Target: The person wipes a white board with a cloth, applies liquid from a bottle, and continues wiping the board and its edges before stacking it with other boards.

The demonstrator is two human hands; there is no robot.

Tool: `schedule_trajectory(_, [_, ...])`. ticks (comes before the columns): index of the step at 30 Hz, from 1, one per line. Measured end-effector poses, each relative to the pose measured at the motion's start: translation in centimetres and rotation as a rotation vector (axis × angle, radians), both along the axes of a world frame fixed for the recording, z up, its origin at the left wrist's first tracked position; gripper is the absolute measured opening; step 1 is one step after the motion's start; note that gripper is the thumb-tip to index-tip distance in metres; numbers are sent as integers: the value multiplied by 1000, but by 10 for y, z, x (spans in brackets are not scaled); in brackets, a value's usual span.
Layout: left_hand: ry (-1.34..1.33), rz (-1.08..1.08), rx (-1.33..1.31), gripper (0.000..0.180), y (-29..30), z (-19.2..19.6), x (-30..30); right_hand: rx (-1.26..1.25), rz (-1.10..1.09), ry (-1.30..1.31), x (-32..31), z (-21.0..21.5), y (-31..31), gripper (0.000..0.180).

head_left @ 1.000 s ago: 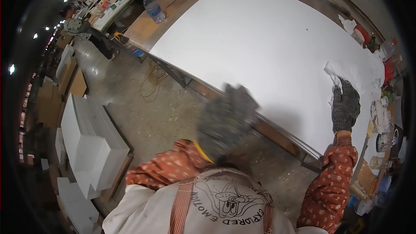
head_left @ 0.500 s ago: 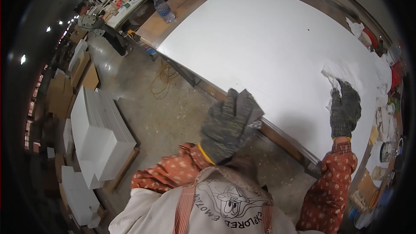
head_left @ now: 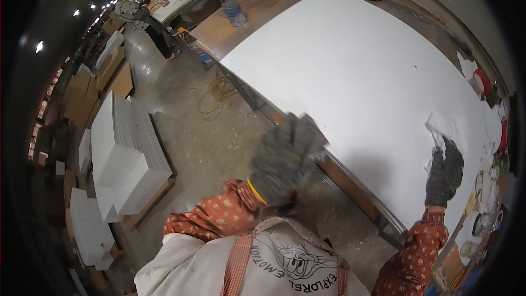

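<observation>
A large white panel [head_left: 334,60] lies flat on the workbench. My left hand [head_left: 282,159], in a dark grey knit glove with a yellow cuff, is at the panel's near edge, closed on a flat grey piece that looks like a sanding pad [head_left: 319,142]. Motion smears the fingers and the pad. Over toward the right side of the panel, my gloved right hand [head_left: 445,174] grips a crumpled white cloth [head_left: 442,125], which rests on the white surface beyond the fingertips.
A water bottle [head_left: 232,10] stands on brown board past the panel's far left corner. White panels [head_left: 126,148] are stacked at left; a yellow cord [head_left: 216,96] lies on the floor. Rags and containers [head_left: 482,178] line the right edge. A person [head_left: 137,16] stands at far left.
The view has shifted, so the panel and bottle sit farther right and lower in the picture. My left hand has moved slightly along the near edge; both hands keep their holds.
</observation>
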State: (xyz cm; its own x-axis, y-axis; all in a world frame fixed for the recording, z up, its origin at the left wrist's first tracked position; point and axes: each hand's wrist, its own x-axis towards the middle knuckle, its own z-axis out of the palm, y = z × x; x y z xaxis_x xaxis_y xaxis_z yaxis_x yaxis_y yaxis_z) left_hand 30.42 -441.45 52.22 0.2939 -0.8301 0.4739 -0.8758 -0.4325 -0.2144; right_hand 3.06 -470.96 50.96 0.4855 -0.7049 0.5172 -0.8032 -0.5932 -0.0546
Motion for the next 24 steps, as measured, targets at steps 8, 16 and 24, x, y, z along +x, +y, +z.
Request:
schedule_trajectory(8, [78, 411, -172, 46, 53, -6, 229, 126, -94, -26, 18, 6, 14, 36])
schedule_trajectory(16, [119, 172, -126, 52, 38, 3, 145, 183, -186, -49, 4, 4, 8, 37])
schedule_trajectory(24, [188, 198, -122, 55, 40, 0, 152, 154, -166, -69, 8, 2, 7, 36])
